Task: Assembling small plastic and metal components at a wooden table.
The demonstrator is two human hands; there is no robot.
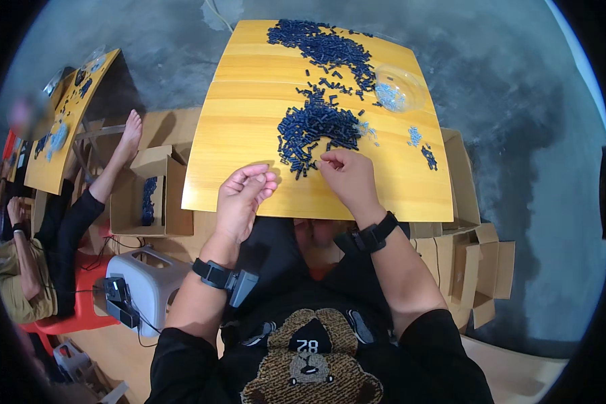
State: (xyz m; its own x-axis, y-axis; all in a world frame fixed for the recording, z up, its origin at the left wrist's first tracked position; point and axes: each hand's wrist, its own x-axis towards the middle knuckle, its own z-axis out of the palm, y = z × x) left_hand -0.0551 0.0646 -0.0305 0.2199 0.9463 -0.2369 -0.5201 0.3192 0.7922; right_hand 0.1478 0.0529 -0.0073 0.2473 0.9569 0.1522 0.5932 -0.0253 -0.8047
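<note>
A heap of small black tube-like pieces [316, 131] lies on the yellow wooden table [242, 121] in front of me. My left hand [241, 198] is over the near edge of the table, left of the heap, with thumb and fingertips pinched together. My right hand [350, 176] is at the near right side of the heap, its fingers curled closed close to the pieces. Anything held in either pinch is too small or hidden to make out. A few small clear pieces [367, 129] lie against the heap's right side.
A larger spread of black pieces [323, 47] covers the table's far side. A clear bowl [411, 87] holds small clear pieces. Small piles [429, 158] lie at the right edge. Cardboard boxes [175, 202] flank the table; a grey stool [155, 273] and another person [27, 269] are at left.
</note>
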